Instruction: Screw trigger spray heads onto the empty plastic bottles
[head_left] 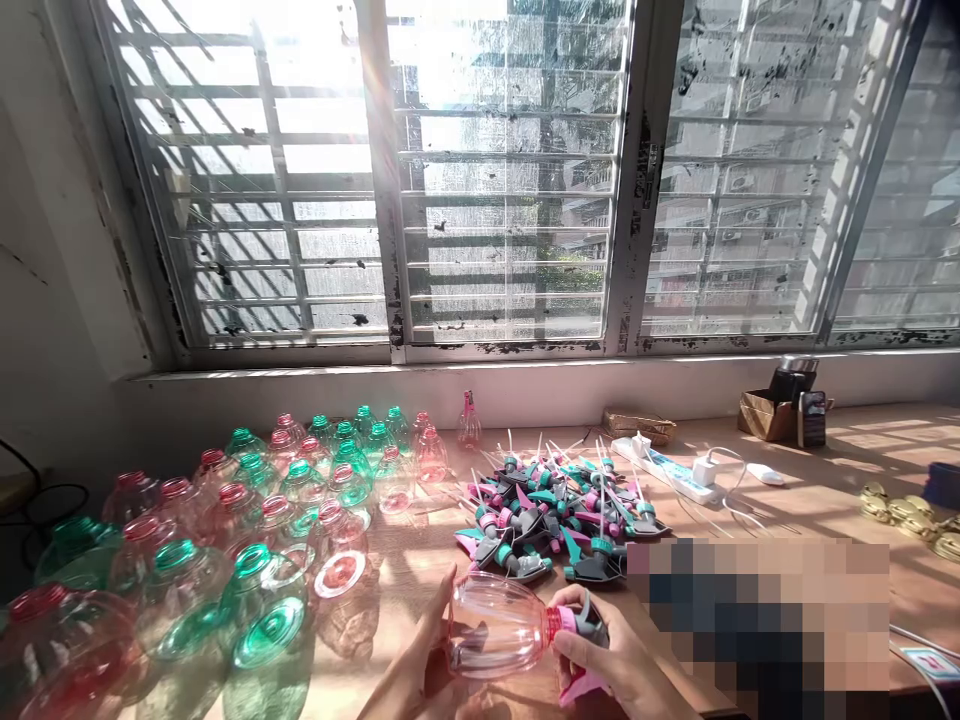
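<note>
A clear pink plastic bottle (pixel 496 625) lies sideways between my hands, low in the head view. My left hand (pixel 431 650) is wrapped round its base end. At the neck, my right hand (pixel 600 645) grips a pink and grey trigger spray head (pixel 574 622), which sits on the bottle's mouth. Whether it is screwed tight I cannot tell. Just beyond my hands is a heap of loose spray heads (pixel 559 505) in pink, teal and grey, with white tubes sticking up.
Several open pink and green bottles (pixel 255 590) stand on the table at the left. A white power strip (pixel 667 470) with plugs and cables lies behind the heap. Farther right are a cardboard box (pixel 765 415), a phone (pixel 811 418) and gold-coloured objects (pixel 900 515). A blurred patch covers the lower right.
</note>
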